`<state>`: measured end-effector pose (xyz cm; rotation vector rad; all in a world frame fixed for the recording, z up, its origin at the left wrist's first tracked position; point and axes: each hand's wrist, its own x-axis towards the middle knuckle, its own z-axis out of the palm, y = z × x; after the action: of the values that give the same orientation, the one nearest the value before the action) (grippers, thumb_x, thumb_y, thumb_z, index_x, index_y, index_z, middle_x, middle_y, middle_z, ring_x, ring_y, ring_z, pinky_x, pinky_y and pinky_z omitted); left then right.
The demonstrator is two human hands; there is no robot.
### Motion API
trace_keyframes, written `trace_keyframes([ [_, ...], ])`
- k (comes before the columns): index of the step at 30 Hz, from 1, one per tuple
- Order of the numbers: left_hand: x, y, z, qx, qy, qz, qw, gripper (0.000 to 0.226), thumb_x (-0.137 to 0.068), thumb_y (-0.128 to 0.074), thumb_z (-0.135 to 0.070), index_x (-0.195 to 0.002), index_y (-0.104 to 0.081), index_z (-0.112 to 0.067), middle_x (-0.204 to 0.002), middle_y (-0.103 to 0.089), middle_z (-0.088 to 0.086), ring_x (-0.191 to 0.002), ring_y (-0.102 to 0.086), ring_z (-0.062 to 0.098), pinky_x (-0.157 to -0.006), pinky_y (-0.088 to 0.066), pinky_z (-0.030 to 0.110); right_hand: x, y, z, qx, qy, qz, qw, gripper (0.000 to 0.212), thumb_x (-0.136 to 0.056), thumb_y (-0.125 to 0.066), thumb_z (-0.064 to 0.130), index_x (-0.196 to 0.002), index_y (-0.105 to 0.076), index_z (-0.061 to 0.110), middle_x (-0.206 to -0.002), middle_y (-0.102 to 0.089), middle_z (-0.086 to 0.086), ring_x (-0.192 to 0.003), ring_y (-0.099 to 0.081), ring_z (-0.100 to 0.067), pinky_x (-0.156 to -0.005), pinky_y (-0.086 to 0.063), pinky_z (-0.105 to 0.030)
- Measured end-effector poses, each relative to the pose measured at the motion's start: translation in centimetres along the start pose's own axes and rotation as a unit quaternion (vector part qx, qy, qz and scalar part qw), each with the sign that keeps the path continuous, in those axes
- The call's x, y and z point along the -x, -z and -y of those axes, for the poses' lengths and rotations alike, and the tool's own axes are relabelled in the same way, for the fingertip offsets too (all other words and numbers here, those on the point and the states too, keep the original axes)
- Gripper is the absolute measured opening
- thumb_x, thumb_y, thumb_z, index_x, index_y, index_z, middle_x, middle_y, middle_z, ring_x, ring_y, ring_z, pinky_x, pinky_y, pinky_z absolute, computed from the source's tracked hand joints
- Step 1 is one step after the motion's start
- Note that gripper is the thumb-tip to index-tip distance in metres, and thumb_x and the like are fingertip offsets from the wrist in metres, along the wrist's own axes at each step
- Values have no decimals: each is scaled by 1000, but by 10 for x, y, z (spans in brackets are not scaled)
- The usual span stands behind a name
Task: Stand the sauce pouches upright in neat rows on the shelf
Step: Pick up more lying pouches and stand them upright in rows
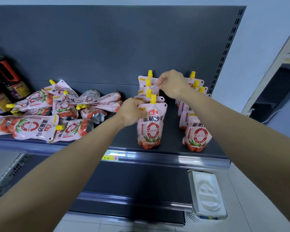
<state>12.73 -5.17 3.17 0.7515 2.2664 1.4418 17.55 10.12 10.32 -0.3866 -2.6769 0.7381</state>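
Note:
Pink tomato-sauce pouches with yellow caps stand in two rows on the dark shelf (172, 144). The middle row has several pouches; its front pouch (151, 126) stands upright. My left hand (132, 111) pinches that front pouch's upper left corner. My right hand (172, 84) pinches the top edge of a pouch (145, 84) further back in the same row. The right row (197, 134) also stands upright, partly hidden behind my right forearm. A heap of pouches (64, 108) lies flat and jumbled on the left of the shelf.
Dark sauce bottles (5, 84) stand at the shelf's far left. The grey back panel (107, 44) rises behind the rows. A yellow price tag (109, 157) sits on the shelf's front rail. A white tray (208, 195) lies on the floor at the lower right.

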Motion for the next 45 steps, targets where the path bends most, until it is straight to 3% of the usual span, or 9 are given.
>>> trace_keyframes([
  [4,-19,20,4,-49,-44,29,997,27,-74,-71,5,-101,-69,2,-131,-50,1,-121,-50,17,-94,-50,43,-9,-4,17,-3,-17,-39,999,26,-90,-50,1,-102,-71,10,-113,-68,-8,-106,-61,-22,-90,-48,-30],
  [10,-17,51,19,1,-16,127,992,28,-76,-71,3,-100,-70,-10,-99,-68,-1,-92,-63,16,-72,-55,25,-18,-16,42,-16,-27,-38,999,23,-89,-50,1,-99,-70,8,-107,-69,-9,-102,-62,-21,-86,-47,-26],
  [17,-10,57,9,20,-10,148,989,22,-79,-72,-24,-99,-67,-17,-99,-68,-4,-89,-64,7,-69,-53,18,-24,-6,42,-15,-29,-53,998,28,-87,-47,-2,-101,-70,9,-110,-68,-7,-101,-62,-19,-77,-46,-22],
  [23,-7,99,16,64,-13,68,996,10,-83,-67,-15,-91,-62,-16,-91,-64,7,-87,-61,22,-86,-50,35,-33,-13,69,-33,9,-56,998,26,-86,-49,0,-97,-70,10,-91,-62,1,-85,-57,-12,-67,-45,-17],
  [28,10,82,33,-140,-56,160,976,93,-58,-80,-51,-133,-28,-35,-131,-38,-7,-117,-41,7,-100,-36,27,-46,-39,103,-34,32,-22,999,23,-87,-51,2,-100,-69,5,-88,-59,2,-86,-54,-11,-66,-43,-13],
  [31,11,59,24,-111,-109,151,976,110,-55,-83,-49,-139,-12,-44,-141,-26,-13,-123,-28,2,-99,-30,22,-54,-32,104,-32,19,-39,999,23,-87,-51,4,-100,-70,6,-90,-60,2,-87,-54,-10,-74,-43,-17],
  [36,2,105,12,-28,-80,130,988,85,-61,-75,-53,-132,-34,-34,-117,-46,-20,-112,-50,5,-89,-43,23,-63,-23,110,-18,28,-46,998,21,-87,-53,5,-98,-70,8,-91,-62,2,-86,-55,-10,-75,-41,-19],
  [41,1,126,27,25,-57,85,994,43,-81,-69,-11,-118,-50,-19,-121,-52,3,-112,-52,19,-90,-52,49,-66,-46,113,-1,28,-6,1000,21,-87,-53,4,-99,-70,7,-103,-68,-5,-98,-61,-17,-77,-42,-20],
  [45,5,151,43,-17,-80,35,996,41,-82,-66,-1,-120,-50,-6,-113,-53,7,-100,-52,15,-78,-49,13,-73,-73,119,21,30,37,999,18,-86,-58,6,-99,-70,8,-108,-69,-7,-99,-62,-20,-80,-44,-21],
])
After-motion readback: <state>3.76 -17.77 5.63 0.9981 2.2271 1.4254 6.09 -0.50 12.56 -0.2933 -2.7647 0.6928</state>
